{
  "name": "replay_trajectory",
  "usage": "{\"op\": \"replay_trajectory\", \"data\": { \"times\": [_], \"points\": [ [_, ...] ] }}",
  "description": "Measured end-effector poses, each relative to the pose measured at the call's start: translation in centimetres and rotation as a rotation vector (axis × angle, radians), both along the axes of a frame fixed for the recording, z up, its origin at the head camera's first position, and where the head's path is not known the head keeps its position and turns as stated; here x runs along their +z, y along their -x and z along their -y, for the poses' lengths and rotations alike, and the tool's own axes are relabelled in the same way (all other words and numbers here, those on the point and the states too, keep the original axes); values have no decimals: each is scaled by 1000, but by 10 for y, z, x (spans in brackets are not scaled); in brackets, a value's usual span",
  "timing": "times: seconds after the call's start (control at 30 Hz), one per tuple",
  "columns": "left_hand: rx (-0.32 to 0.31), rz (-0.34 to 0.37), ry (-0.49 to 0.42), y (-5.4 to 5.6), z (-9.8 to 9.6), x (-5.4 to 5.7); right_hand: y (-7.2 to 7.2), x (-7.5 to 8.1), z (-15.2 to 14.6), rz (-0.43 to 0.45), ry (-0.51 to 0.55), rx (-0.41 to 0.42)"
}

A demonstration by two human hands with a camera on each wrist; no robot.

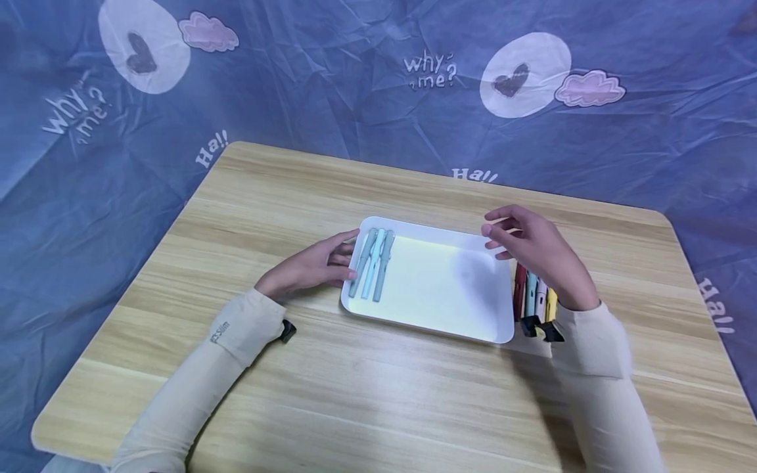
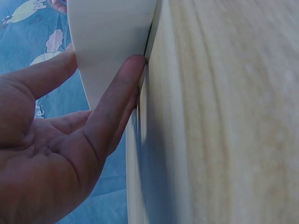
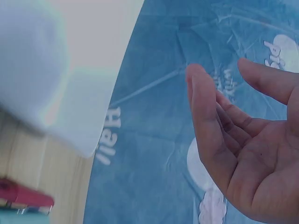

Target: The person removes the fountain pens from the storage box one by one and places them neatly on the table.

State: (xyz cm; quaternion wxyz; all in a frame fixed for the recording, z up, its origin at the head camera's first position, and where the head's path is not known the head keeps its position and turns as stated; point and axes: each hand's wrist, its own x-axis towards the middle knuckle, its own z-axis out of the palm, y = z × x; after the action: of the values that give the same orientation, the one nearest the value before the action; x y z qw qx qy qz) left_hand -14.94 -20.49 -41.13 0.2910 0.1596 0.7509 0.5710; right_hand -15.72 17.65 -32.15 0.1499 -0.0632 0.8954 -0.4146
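Centrally on the table, as I read it from my station: white tray, shallow, rounded corners. Three capped pens lie side by side at its 9 o'clock end, tops leaning toward 1 o'clock: a grey-blue pen, a light-blue pen, and a second grey-blue pen nearest the tray's middle.

My left hand, at the tray's 9 o'clock, is grasping that end: thumb over the rim, fingers along the outer wall. My left wrist view shows the lowest fingertip against the wall, close to the tabletop.

My right hand hangs at the tray's 2 o'clock, above the far corner. Grasp released; fingers softly bent, thumb apart, nothing held.

Just outside the tray at 3 o'clock, below that hand, a row of pens: red pen, pale teal pen, lilac pen, yellow pen. Wrist and strap partly cover them from me.

Beneath it all, wood-grain table. Beyond, at 12 o'clock, creased blue cloth printed with "why me?", "Ha!!", hearts and pink clouds. Both forearms in pale sleeves.
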Motion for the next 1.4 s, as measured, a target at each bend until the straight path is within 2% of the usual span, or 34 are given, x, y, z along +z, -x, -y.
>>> {"op": "replay_trajectory", "data": {
  "times": [0.27, 0.47, 0.7, 1.0, 1.4],
  "points": [
    [8, 14, -5, 0, 0, -1, 12, 0, 27, 14, 4, 51],
    [7, 10, -2, 1, 0, 0, 18, -6, 46, 52, 28, 89],
    [5, -4, 14, 2, 0, -1, 27, -17, 67, 106, -2, 110],
    [1, -33, 41, 2, -1, 0, 28, -30, 88, 126, -24, 147],
    [-2, -23, 29, 3, 0, 0, 29, -46, 114, 152, -107, 189]
  ]
}}
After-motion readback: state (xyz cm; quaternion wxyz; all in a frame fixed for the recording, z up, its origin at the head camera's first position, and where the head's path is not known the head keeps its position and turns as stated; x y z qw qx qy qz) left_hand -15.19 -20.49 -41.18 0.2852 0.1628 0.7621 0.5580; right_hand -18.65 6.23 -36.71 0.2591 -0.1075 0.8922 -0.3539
